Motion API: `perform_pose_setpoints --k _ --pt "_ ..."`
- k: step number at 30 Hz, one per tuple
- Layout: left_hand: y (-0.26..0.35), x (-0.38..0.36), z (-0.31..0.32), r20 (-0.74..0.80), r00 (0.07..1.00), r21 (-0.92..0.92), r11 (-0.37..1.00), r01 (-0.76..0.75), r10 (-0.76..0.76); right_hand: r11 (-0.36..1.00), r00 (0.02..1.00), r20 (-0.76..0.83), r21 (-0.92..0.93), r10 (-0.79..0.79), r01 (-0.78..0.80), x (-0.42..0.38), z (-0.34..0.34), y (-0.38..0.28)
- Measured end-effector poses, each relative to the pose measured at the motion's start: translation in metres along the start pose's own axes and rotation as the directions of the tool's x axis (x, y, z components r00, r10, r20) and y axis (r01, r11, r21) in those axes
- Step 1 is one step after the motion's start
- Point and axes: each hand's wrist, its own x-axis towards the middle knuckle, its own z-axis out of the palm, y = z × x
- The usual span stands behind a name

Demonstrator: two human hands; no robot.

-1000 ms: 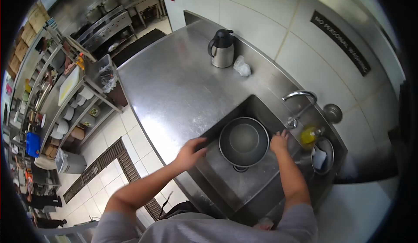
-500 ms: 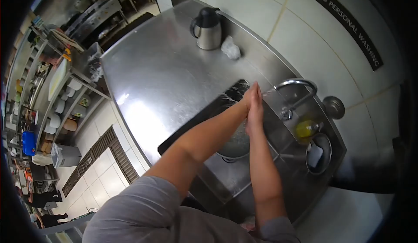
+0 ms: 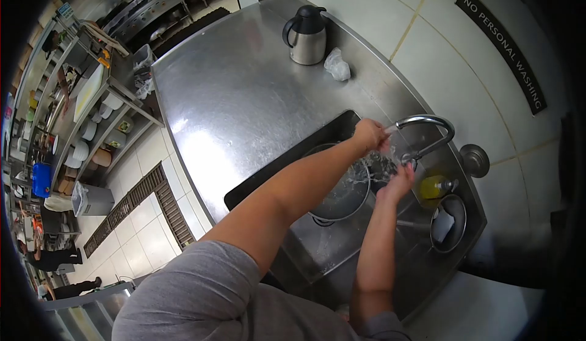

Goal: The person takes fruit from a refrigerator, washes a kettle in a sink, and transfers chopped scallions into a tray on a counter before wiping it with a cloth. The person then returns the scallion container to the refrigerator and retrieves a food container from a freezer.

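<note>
Under the curved chrome faucet [image 3: 430, 120], my left hand [image 3: 371, 136] is in the running water, its fingers loosely bent and holding nothing that shows. Lower and to the right, near the faucet's base, my right hand [image 3: 398, 182] is turned up with its fingers apart and nothing in it. The two hands are separate, with water splashing between them. Below them a large round metal pot [image 3: 345, 197] with water in it stands in the sink [image 3: 250, 189], partly hidden by my left forearm.
A steel jug [image 3: 307, 39] and crumpled plastic [image 3: 337, 65] stand at the counter's back. Right of the sink are a yellow soap bottle [image 3: 432, 187] and a metal bowl [image 3: 448, 224] holding a pale block. Shelves with dishes [image 3: 88, 130] and two people [image 3: 55, 260] are at left.
My hands were pressed together and have come apart. The left has moved slightly right, toward the faucet's outlet; the right has moved right and down. The view has shifted slightly.
</note>
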Motion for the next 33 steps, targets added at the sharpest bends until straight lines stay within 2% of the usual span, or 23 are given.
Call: perform_pose_setpoints --k 1,2,3,5,7,8,9,11,13,14,15,16,17,18,20,22,23,25,26,27,29,31,33 --pt "0.01 -0.012 -0.006 0.006 1.0 -0.007 1.0 0.007 -0.007 0.999 0.963 -0.267 0.007 -0.028 0.031 0.013 -0.014 0.01" --pt "0.018 -0.022 -0.011 -0.006 0.993 0.455 0.884 -0.104 0.12 0.999 0.972 -0.231 0.024 0.05 -0.046 0.016 -0.017 0.007" --pt "0.019 -0.032 -0.015 0.055 0.972 0.808 0.562 -0.178 0.229 0.991 0.969 -0.209 0.033 0.131 -0.127 0.02 -0.019 0.004" --pt "0.006 -0.053 -0.032 -0.163 0.985 0.746 0.66 0.088 0.052 0.99 0.965 -0.218 0.03 0.144 -0.141 0.037 -0.037 0.025" --pt "-0.009 -0.082 -0.06 -0.09 0.98 0.912 0.41 0.01 0.177 0.99 0.948 -0.31 -0.14 -0.067 0.024 0.074 -0.063 0.102" --pt "-0.031 -0.09 -0.078 -0.04 0.941 0.94 0.331 -0.078 0.336 0.914 0.957 -0.176 -0.376 -0.229 0.15 0.055 -0.061 0.114" --pt "-0.041 -0.103 -0.096 -0.028 0.944 0.946 0.313 -0.081 0.329 0.771 0.938 -0.004 -0.571 -0.346 0.282 0.03 -0.054 0.13" --pt "-0.062 -0.119 -0.136 0.025 0.919 0.956 0.259 -0.137 0.394 0.551 0.913 0.406 -0.754 -0.038 0.358 0.019 -0.075 0.187" --pt "-0.075 -0.133 -0.166 0.048 0.901 0.966 0.21 -0.152 0.431 0.303 0.887 0.387 -0.902 0.252 0.307 0.0 -0.066 0.203" --pt "-0.08 -0.138 -0.18 0.055 0.866 0.98 0.138 -0.141 0.496 0.31 0.886 0.386 -0.901 0.257 0.303 -0.003 -0.063 0.213" --pt "-0.085 -0.141 -0.195 0.066 0.827 0.99 0.065 -0.123 0.559 0.172 0.855 0.382 -0.924 0.351 0.342 -0.005 -0.058 0.224" --pt "-0.09 -0.142 -0.208 0.113 0.864 0.988 0.038 -0.15 0.49 0.034 0.819 0.365 -0.92 0.443 0.391 -0.008 -0.053 0.236" --pt "-0.091 -0.144 -0.212 0.106 0.867 0.99 0.034 -0.14 0.487 0.041 0.812 0.371 -0.917 0.45 0.396 -0.018 -0.051 0.246" --pt "-0.09 -0.147 -0.209 0.132 0.87 0.988 0.012 -0.156 0.476 -0.077 0.765 0.47 -0.829 0.44 0.553 -0.031 -0.053 0.254" --pt "-0.086 -0.149 -0.209 0.146 0.888 0.987 0.002 -0.164 0.436 -0.188 0.692 0.571 -0.696 0.442 0.694 -0.039 -0.042 0.267" --pt "-0.085 -0.148 -0.213 0.137 0.892 0.987 0.02 -0.161 0.431 -0.202 0.476 0.388 -0.568 0.789 0.798 -0.033 -0.022 0.272" --pt "-0.084 -0.149 -0.214 0.144 0.895 0.983 0.04 -0.177 0.422 -0.205 0.475 0.395 -0.559 0.786 0.803 -0.028 -0.015 0.275" --pt "-0.083 -0.15 -0.216 0.137 0.885 0.98 0.071 -0.187 0.446 0.276 0.569 0.548 -0.823 0.613 0.496 -0.013 -0.005 0.277" --pt "-0.084 -0.149 -0.218 0.125 0.873 0.971 0.124 -0.205 0.471 0.489 0.678 0.441 -0.862 0.589 0.136 -0.011 0.01 0.255" --pt "-0.084 -0.147 -0.22 0.115 0.863 0.958 0.176 -0.227 0.492 0.649 0.741 0.3 -0.724 0.6 -0.232 -0.015 0.028 0.217" --pt "-0.074 -0.129 -0.23 0.143 0.814 0.939 0.182 -0.291 0.563 0.887 0.858 0.312 -0.359 0.408 -0.291 -0.015 0.053 0.15" --pt "-0.055 -0.093 -0.241 -0.088 0.815 0.879 0.43 -0.207 0.573 0.936 0.898 0.28 -0.194 0.339 -0.293 -0.005 0.066 0.109" --pt "-0.01 -0.054 -0.255 -0.111 0.681 0.896 0.37 -0.247 0.724 0.945 0.905 0.273 -0.122 0.327 -0.305 0.001 0.076 0.091"
